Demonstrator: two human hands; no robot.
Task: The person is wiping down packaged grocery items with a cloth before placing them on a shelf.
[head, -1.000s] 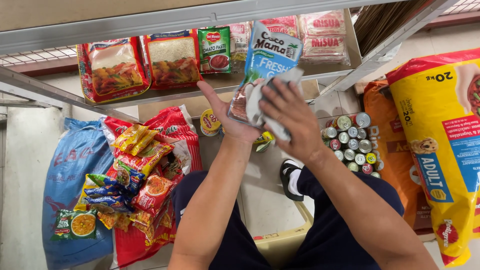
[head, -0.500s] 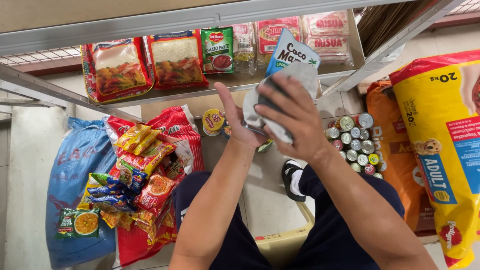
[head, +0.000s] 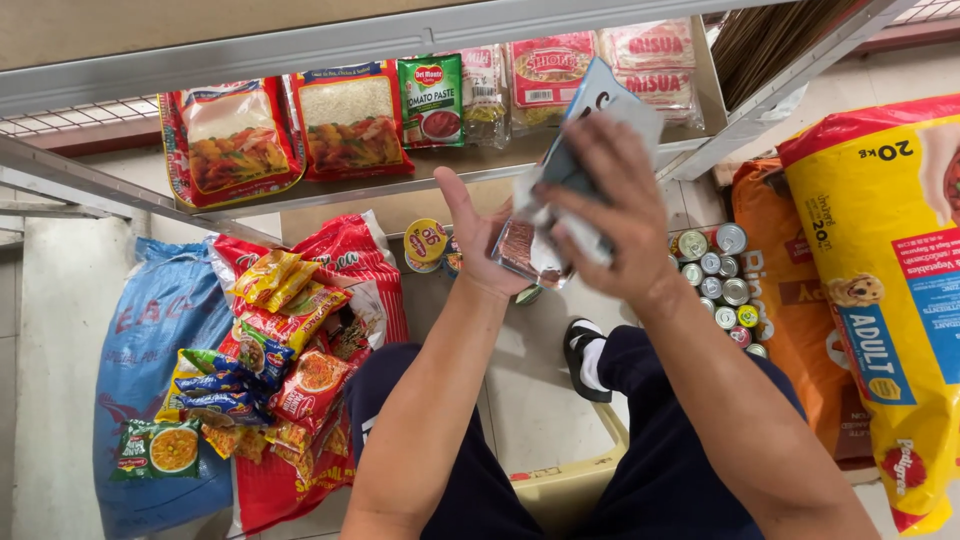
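At lower left, crinkled noodle packets (head: 270, 350) lay heaped on a blue woven sack (head: 150, 340). At centre, your left hand (head: 480, 245) cupped, palm open, the lower end of a glossy foil pouch (head: 560, 190); your right hand (head: 610, 215) grasped it. Its long axis ran lower left to upper right. Fingers hid its middle.
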